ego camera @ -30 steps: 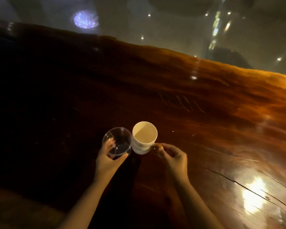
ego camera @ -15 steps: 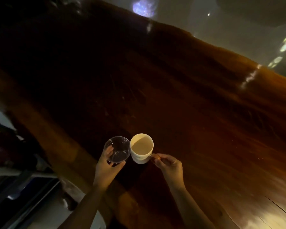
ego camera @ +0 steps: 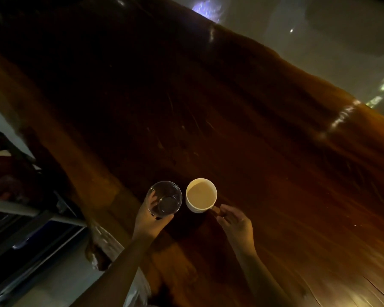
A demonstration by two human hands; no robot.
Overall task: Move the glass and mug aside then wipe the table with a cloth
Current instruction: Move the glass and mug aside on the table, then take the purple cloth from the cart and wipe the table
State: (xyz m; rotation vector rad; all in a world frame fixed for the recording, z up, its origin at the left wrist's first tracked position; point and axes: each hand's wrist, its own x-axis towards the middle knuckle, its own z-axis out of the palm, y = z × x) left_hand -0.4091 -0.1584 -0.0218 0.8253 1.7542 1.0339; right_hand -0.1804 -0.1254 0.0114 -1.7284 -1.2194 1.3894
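Observation:
A clear glass [ego camera: 165, 199] and a white mug [ego camera: 201, 195] are side by side over the dark wooden table [ego camera: 264, 165], near its left edge. My left hand [ego camera: 150, 220] is wrapped around the glass from below. My right hand [ego camera: 235, 224] pinches the mug's handle on its right side. The two vessels are slightly apart. Whether they rest on the wood or hang just above it, I cannot tell. No cloth is in view.
The table's rough left edge [ego camera: 93, 229] runs diagonally from upper left to bottom centre. Beyond it lie a pale floor and dark furniture [ego camera: 20, 218]. The far edge runs along the upper right, with a glossy floor behind it.
The view has swung left, bringing the table's left edge and the floor into sight. Both hands have kept their grips, and the glass and mug now sit nearer that left edge.

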